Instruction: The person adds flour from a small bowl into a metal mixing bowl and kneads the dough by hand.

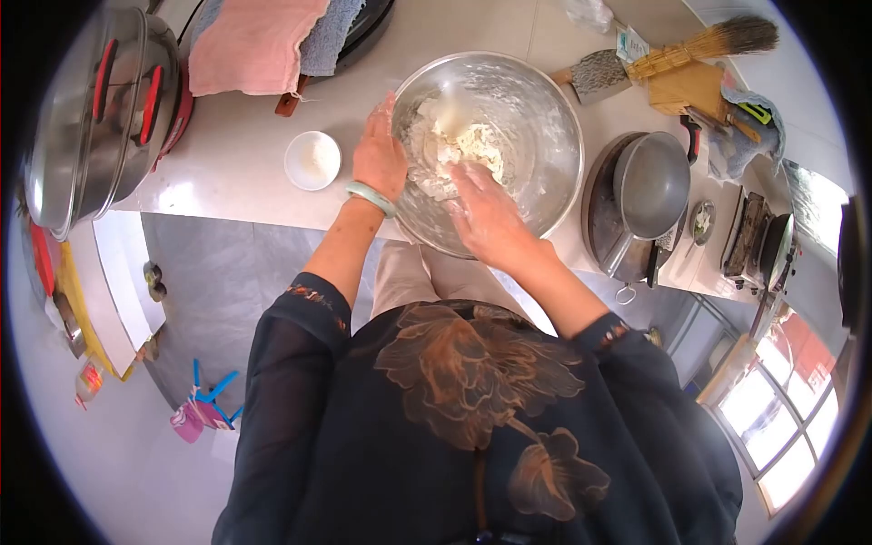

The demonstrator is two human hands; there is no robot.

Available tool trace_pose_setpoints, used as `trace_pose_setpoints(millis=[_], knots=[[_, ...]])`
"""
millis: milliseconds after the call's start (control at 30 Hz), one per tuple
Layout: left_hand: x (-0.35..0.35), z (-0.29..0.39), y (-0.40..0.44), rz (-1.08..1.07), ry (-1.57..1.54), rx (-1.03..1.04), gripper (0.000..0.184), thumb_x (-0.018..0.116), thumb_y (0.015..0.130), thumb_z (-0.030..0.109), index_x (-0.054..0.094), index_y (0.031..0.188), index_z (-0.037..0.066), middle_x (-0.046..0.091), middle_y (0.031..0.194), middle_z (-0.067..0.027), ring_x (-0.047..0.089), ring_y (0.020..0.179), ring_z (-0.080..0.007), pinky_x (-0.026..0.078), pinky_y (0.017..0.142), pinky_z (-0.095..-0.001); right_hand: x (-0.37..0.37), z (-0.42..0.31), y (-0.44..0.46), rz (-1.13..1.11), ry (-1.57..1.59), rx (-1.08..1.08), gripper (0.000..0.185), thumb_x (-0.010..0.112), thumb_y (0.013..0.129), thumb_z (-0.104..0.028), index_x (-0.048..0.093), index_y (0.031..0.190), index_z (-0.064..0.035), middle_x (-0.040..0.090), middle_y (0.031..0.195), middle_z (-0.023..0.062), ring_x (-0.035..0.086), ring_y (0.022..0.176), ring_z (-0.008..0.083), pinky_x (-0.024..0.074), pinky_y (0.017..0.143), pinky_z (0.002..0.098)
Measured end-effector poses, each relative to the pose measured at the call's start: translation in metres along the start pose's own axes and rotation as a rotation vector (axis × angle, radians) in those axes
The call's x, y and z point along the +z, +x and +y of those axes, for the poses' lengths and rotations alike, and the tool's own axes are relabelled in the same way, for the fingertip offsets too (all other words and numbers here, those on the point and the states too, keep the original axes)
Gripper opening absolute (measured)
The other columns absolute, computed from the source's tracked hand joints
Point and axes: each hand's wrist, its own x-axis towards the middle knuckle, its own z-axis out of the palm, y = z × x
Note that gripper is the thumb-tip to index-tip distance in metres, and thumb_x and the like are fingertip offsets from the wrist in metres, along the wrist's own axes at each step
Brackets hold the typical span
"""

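A wide steel mixing bowl [559,173] stands near the counter's front edge, holding a pale, shaggy flour dough [480,145]. Flour is smeared over its inner wall. My left hand [380,156], with a pale bangle [371,196] at the wrist, holds the bowl's left rim, its fingers lying along the outside. Inside the bowl, my right hand [491,218] is over the near part of the dough, fingers stretched out and floury. Its fingertips reach the dough, but whether they press into it I cannot tell. A small white bowl [312,161] with some pale residue sits left of my left hand.
A large steel steamer pot [95,118] stands at the far left. Pink cloth [259,45] lies over a dark pan behind. On the right are a grey saucepan [651,184], a cleaver [598,76], a straw brush [704,47] and a gas stove [750,234].
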Motion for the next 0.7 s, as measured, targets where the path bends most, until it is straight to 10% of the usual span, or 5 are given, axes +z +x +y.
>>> trace_pose_setpoints(millis=[567,700], knots=[[0.004,-0.011,-0.003,0.033,0.078,0.086,0.065,0.047,0.083,-0.005,0.032,0.144,0.010,0.045,0.137,-0.0209,0.047,0.122,-0.0380,0.043,0.101,-0.0431,-0.029,0.030,0.073,0.078,0.014,-0.044,0.041,0.056,0.091,-0.021,0.051,0.124,0.0022,0.054,0.121,0.0229,0.053,0.113,0.0396,0.0418,0.099,0.0429],[0.000,-0.002,-0.002,-0.003,0.070,0.038,0.065,0.049,0.082,-0.005,0.033,0.143,0.008,0.045,0.137,-0.0211,0.049,0.120,-0.0384,0.044,0.099,-0.0442,-0.010,0.003,0.128,-0.231,-0.223,0.077,0.047,0.061,0.088,-0.031,0.057,0.119,0.0036,0.055,0.120,0.0228,0.056,0.111,0.0353,0.0439,0.097,0.0411]])
